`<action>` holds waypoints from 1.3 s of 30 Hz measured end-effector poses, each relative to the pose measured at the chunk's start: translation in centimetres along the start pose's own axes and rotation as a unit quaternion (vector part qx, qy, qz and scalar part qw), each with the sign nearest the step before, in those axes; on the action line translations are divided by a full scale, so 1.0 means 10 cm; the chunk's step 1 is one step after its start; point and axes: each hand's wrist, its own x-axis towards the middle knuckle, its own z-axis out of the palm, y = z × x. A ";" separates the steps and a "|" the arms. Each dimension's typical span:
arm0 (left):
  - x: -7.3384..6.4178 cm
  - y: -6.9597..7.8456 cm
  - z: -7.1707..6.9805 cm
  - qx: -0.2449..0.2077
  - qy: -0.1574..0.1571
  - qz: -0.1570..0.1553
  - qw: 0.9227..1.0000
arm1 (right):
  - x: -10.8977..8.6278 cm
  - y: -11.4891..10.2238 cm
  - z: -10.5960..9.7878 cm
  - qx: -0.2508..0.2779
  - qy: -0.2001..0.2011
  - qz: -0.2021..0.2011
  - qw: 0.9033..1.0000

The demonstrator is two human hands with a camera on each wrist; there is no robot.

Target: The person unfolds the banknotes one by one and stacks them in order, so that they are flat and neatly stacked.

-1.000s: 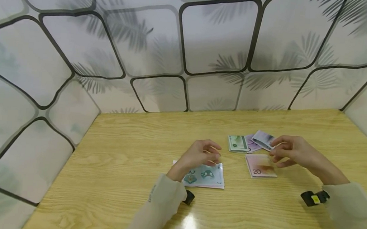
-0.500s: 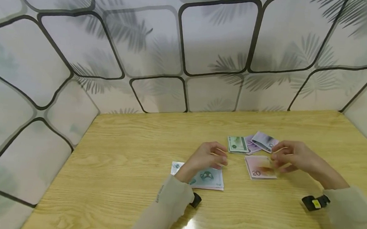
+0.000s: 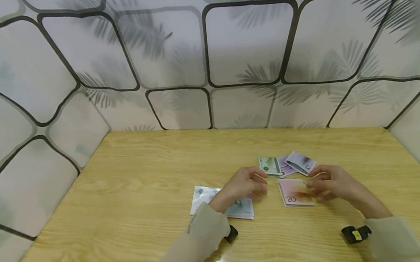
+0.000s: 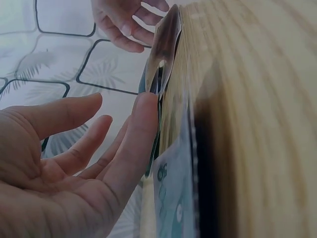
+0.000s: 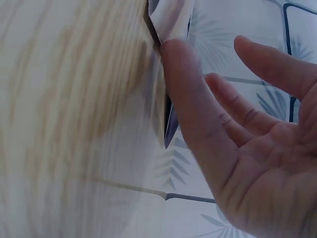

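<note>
My left hand point(image 3: 244, 187) hovers over the right part of a stack of pale blue-green banknotes point(image 3: 203, 195), its fingers loosely bent and reaching rightward. Its left wrist view shows nothing between thumb and fingers. A folded pink banknote point(image 3: 292, 191) marked 20 lies flat to the right of it. At the right edge of that pink note are the fingertips of my right hand point(image 3: 335, 184). In the right wrist view the right hand's thumb and fingers point(image 5: 190, 99) are spread apart, holding nothing, with one fingertip overlapping the pink note point(image 5: 171, 20).
Behind the pink note lie a folded green banknote point(image 3: 268, 165), a purple banknote point(image 3: 284, 168) and a folded greyish-purple banknote point(image 3: 301, 162) marked 10, partly overlapping. They rest on a wooden table point(image 3: 136, 174). A patterned wall point(image 3: 241, 104) closes off its back and sides.
My left hand has moved to the right, baring more of the left side of the blue-green stack. My right hand has moved slightly closer to the camera, alongside the pink note. The notes stay put.
</note>
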 end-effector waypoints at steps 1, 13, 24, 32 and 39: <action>0.01 0.00 0.01 -0.003 -0.001 -0.002 1.000 | 0.00 0.00 0.00 -0.001 0.000 0.002 1.000; 0.05 0.01 0.09 -0.016 -0.004 -0.035 0.999 | -0.02 0.00 0.00 0.002 0.008 0.027 1.000; 0.08 -0.01 0.17 -0.035 -0.012 -0.033 0.999 | -0.03 0.01 0.04 0.013 0.008 0.030 0.999; 0.12 -0.01 0.24 -0.049 -0.006 -0.042 0.998 | -0.01 -0.01 0.05 0.021 0.002 0.026 0.999; 0.12 -0.01 0.28 -0.055 -0.007 -0.048 0.997 | 0.00 -0.03 0.09 0.021 0.002 0.034 0.999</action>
